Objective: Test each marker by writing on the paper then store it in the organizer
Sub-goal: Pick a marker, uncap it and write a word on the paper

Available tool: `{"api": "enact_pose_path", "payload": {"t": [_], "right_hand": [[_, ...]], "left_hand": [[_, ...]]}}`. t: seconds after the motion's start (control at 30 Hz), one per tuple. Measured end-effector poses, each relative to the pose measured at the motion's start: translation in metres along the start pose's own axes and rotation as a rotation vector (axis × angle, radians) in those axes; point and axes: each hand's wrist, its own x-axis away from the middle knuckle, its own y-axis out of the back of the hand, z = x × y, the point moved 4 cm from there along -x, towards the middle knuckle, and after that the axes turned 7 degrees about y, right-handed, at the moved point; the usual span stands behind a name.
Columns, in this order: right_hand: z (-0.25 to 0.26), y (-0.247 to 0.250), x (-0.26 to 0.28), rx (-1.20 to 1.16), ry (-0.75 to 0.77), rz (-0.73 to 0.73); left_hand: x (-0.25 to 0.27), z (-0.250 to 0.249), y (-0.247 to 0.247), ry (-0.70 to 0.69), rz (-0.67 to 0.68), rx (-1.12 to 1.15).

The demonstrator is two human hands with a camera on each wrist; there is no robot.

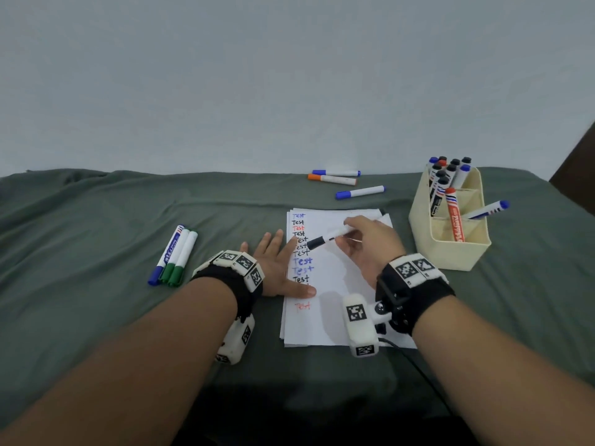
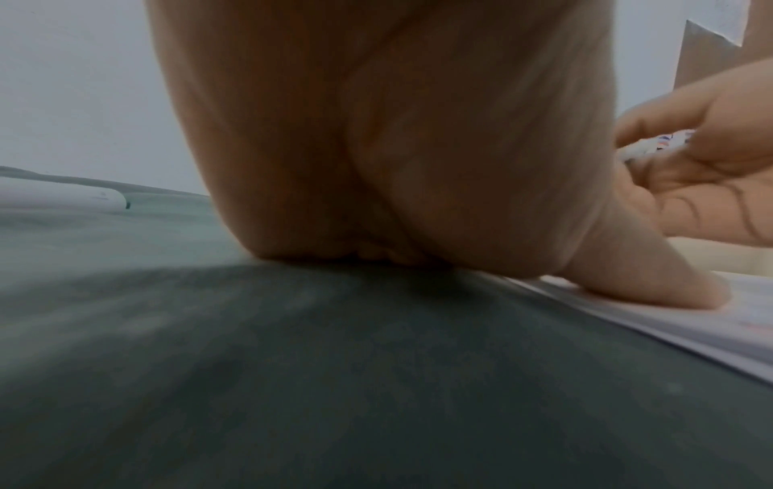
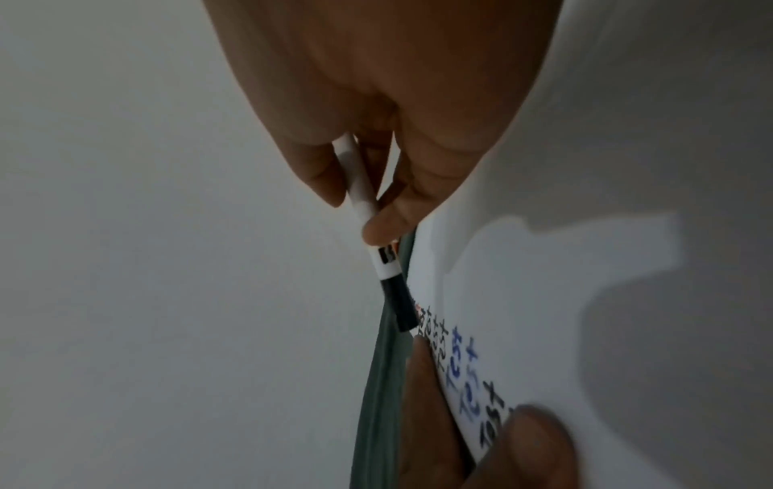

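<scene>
My right hand (image 1: 360,241) pinches a white marker with a black cap (image 1: 328,238) above the paper (image 1: 341,284), cap end pointing left; the cap is on. In the right wrist view the marker (image 3: 368,215) sits between thumb and fingers over the written column. My left hand (image 1: 277,268) lies flat, fingers straight, pressing the paper's left edge; its thumb (image 2: 652,281) rests on the sheet (image 2: 711,331). "Test" is written down the paper in black, red and blue. The cream organizer (image 1: 450,249) stands at right with several markers in it.
One blue and two green-capped markers (image 1: 175,255) lie left of my left hand. Two blue and one orange-capped marker (image 1: 333,179) lie beyond the paper near the wall. A grey-green cloth (image 1: 96,226) covers the table. A black cable runs from my right wrist.
</scene>
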Motion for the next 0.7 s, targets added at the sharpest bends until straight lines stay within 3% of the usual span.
{"api": "enact_pose_path", "payload": {"t": [0.17, 0.37, 0.53, 0.6, 0.7], "right_hand": [[-0.013, 0.023, 0.014, -0.206, 0.003, 0.047], [-0.02, 0.029, 0.028, -0.128, 0.113, 0.178], [-0.02, 0.024, 0.031, -0.059, 0.149, 0.267], [-0.02, 0.024, 0.031, -0.063, 0.149, 0.284], [-0.021, 0.023, 0.032, -0.035, 0.151, 0.304]], "left_hand": [[0.0, 0.002, 0.0, -0.004, -0.017, 0.033], [0.006, -0.003, 0.006, -0.014, -0.079, 0.14], [0.025, -0.022, 0.031, -0.253, -0.455, 0.196], [0.028, -0.033, 0.034, -0.353, -0.489, 0.174], [0.029, -0.04, 0.033, -0.39, -0.406, 0.224]]}}
